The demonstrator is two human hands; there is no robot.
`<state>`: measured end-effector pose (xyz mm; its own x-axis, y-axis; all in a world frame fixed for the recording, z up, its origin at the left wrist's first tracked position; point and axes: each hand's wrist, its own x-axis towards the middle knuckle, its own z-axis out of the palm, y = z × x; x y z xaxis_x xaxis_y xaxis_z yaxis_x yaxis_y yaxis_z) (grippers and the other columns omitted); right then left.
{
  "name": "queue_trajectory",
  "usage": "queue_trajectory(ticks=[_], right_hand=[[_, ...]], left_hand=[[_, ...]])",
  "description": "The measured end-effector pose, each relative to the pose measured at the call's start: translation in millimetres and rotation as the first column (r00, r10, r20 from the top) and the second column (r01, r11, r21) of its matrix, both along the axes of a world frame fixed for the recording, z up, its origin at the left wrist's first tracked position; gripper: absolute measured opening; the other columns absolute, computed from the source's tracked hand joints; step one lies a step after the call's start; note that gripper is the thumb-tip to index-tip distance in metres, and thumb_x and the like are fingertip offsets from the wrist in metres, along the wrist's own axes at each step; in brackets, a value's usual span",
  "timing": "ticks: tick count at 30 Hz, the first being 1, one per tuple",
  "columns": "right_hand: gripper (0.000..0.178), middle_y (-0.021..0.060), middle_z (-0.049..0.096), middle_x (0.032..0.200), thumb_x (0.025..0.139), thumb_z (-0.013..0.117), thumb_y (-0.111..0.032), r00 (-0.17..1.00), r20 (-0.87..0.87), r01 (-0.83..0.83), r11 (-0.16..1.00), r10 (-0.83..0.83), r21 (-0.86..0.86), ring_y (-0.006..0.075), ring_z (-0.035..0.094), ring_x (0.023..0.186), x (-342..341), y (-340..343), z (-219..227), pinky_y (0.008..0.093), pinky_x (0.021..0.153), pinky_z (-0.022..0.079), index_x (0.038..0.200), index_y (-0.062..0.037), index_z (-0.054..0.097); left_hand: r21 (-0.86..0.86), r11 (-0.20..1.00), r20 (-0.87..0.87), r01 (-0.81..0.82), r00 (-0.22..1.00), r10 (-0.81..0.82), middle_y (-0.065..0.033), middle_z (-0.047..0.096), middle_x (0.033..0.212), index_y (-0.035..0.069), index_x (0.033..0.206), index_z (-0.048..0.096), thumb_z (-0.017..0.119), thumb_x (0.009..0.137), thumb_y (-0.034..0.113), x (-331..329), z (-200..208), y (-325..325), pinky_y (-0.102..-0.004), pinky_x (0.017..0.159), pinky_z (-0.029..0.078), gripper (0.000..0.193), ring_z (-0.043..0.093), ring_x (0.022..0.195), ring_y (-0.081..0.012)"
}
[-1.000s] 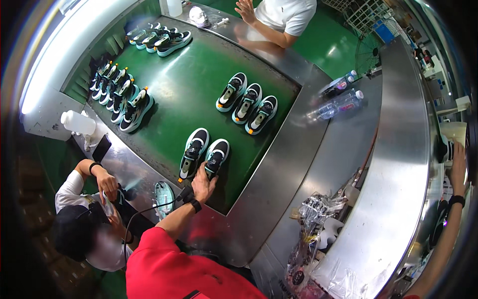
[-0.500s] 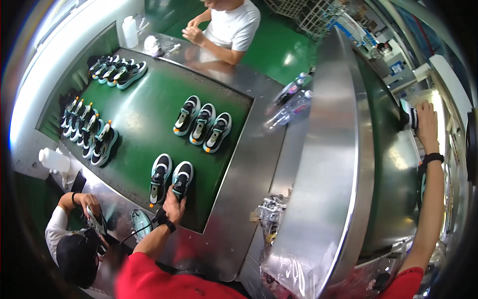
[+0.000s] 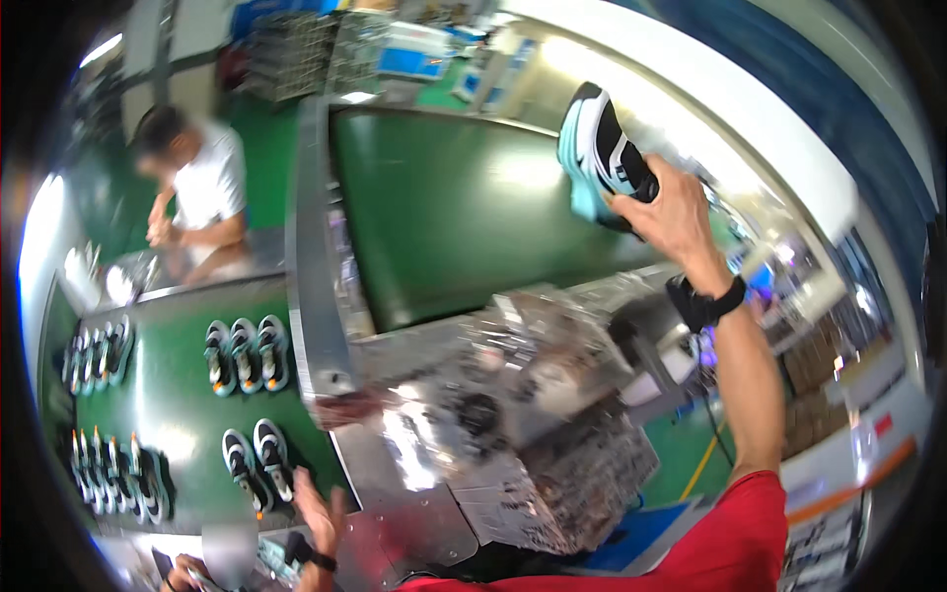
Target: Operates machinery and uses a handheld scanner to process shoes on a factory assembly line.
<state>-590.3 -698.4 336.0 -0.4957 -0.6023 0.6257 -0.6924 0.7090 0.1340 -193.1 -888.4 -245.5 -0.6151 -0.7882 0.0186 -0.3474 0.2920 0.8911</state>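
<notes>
Raised over the far end of a green belt [image 3: 444, 217], my right hand [image 3: 676, 212] is closed round the heel end of a black, white and mint sneaker [image 3: 597, 148]. The shoe tilts, its toe pointing up and its mint sole facing left. My left hand [image 3: 318, 508] has its fingers apart and holds nothing. It is beside the nearer of two sneakers [image 3: 272, 457] that stand as a pair on the left green belt [image 3: 187, 424]. Behind that pair stand three more sneakers [image 3: 245, 355] in a row.
Several sneakers [image 3: 118, 479] line the left belt's far side. A person in white [image 3: 212, 178] is beyond the belt. At the lower left, a co-worker's hands [image 3: 187, 572] hold something I cannot make out. A metal divider [image 3: 318, 247] separates the belts. Clear plastic wrapping [image 3: 533, 345] heaps near me.
The view has swung to the right. My right hand has lifted the sneaker up from the right-hand belt. My left hand has come off the sneaker it was touching.
</notes>
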Motion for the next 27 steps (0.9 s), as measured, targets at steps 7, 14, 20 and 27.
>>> queue_trajectory(ticks=[7,14,20,27], right_hand=[[0.059,0.0125,0.070,0.100,0.069,0.082,-0.028,0.960,0.280,0.171,0.786,0.003,-0.594,0.0166,0.064,0.088,224,213,-16,0.0303,0.080,0.051,0.115,0.0034,0.063],[0.061,0.0098,0.070,0.102,0.068,0.081,-0.022,0.685,0.720,0.709,0.329,-0.111,-0.624,0.0160,0.065,0.088,457,336,-121,0.0294,0.081,0.052,0.122,-0.0020,0.060],[0.069,0.0085,0.060,0.116,0.073,0.076,-0.016,0.765,0.619,0.606,-0.125,-0.180,-0.785,0.0162,0.060,0.101,624,422,-235,0.0303,0.092,0.048,0.133,0.0018,0.047],[0.061,0.0078,0.063,0.108,0.068,0.076,-0.011,0.658,0.549,0.128,-0.642,-0.516,-0.756,0.0145,0.060,0.097,770,474,-301,0.0280,0.087,0.048,0.124,0.0008,0.054]], left_hand=[[0.625,-0.255,-0.672,0.738,0.342,-0.657,-0.0194,0.044,0.144,-0.002,0.148,0.028,0.066,0.092,0.035,-44,262,185,-0.0422,0.112,0.034,0.077,0.043,0.134,-0.0302],[0.188,-0.616,-0.899,0.765,-0.119,-0.421,-0.0179,0.035,0.149,0.001,0.152,0.013,0.071,0.086,0.043,-52,327,369,-0.0420,0.113,0.031,0.097,0.036,0.139,-0.0298],[0.516,-0.668,-0.678,0.537,-0.221,-0.701,-0.0102,0.059,0.123,-0.001,0.136,0.044,0.063,0.092,0.013,64,324,520,-0.0336,0.095,0.046,0.050,0.059,0.109,-0.0196],[0.505,-0.816,-0.438,0.281,-0.731,-0.523,-0.0124,0.052,0.136,-0.002,0.147,0.032,0.059,0.097,0.023,190,286,685,-0.0314,0.105,0.038,0.062,0.049,0.123,-0.0189]])
